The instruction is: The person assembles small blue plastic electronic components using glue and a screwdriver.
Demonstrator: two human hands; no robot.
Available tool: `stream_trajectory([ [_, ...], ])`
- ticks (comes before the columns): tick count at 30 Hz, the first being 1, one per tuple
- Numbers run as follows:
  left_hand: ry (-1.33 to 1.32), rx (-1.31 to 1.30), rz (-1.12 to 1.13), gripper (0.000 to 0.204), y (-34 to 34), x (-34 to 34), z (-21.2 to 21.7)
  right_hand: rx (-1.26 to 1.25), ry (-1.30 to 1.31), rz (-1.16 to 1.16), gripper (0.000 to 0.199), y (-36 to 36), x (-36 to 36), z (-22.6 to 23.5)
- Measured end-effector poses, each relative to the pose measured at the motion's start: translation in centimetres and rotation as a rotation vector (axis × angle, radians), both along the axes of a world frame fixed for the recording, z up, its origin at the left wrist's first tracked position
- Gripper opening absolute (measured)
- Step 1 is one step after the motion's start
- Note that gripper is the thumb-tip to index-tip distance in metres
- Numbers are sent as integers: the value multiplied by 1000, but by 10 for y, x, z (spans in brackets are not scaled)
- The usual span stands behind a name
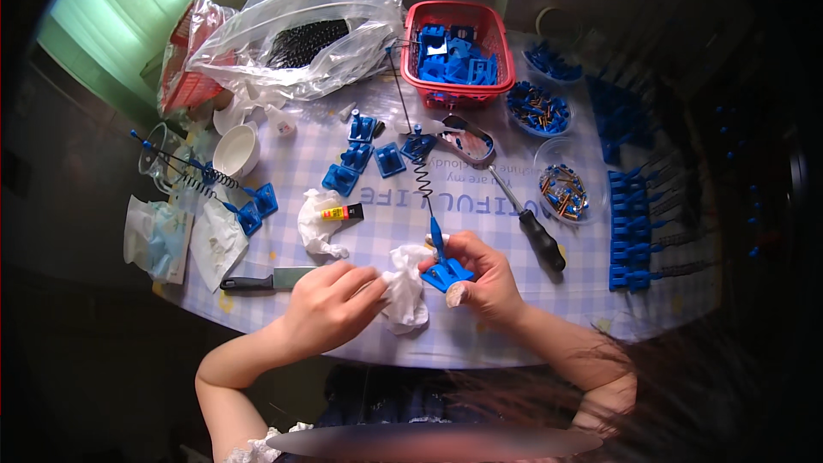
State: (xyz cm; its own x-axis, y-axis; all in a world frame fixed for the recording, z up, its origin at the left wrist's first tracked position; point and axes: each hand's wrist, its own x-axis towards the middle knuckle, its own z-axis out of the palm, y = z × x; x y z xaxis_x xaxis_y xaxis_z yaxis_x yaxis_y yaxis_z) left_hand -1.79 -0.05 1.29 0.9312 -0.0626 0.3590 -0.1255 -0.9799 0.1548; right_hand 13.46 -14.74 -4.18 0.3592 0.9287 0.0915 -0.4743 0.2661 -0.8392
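Observation:
My right hand (pixel 490 285) grips a blue plastic part (pixel 446 274), its thumb on the square base. A blue stem rises from that base into a black coil spring (pixel 423 173), which leans away over the table. Close beside it on the left, my left hand (pixel 333 307) is closed with its fingertips at a crumpled white tissue (pixel 405 287). Another white tissue (pixel 315 227) lies farther off, with a yellow and black glue tube (pixel 343 213) across it. A black-handled knife (pixel 267 280) rests left of my left hand.
A red basket (pixel 411 64) of blue parts and a clear plastic bag (pixel 257 60) stand at the back. On the right are a screwdriver (pixel 542 240), a bowl of small parts (pixel 561 191) and a row of blue assemblies (pixel 630 227). A white bowl (pixel 236 152) sits left.

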Motion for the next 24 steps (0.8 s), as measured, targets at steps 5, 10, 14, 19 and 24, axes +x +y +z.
stream_trajectory([
  [5,117,-142,-20,20,0,27,-10,-69,-72,-66,69,-2,-4,6],
  [10,-120,-378,25,19,4,32,11,-119,-106,-122,65,-1,-6,5],
  [14,-21,-442,-98,18,-4,47,14,-170,-265,-97,62,-4,-7,4],
  [19,263,-844,58,17,3,52,0,-219,-591,-203,56,-6,-5,5],
  [24,417,-1016,89,17,3,53,-13,-176,-941,-378,50,-4,-4,9],
])
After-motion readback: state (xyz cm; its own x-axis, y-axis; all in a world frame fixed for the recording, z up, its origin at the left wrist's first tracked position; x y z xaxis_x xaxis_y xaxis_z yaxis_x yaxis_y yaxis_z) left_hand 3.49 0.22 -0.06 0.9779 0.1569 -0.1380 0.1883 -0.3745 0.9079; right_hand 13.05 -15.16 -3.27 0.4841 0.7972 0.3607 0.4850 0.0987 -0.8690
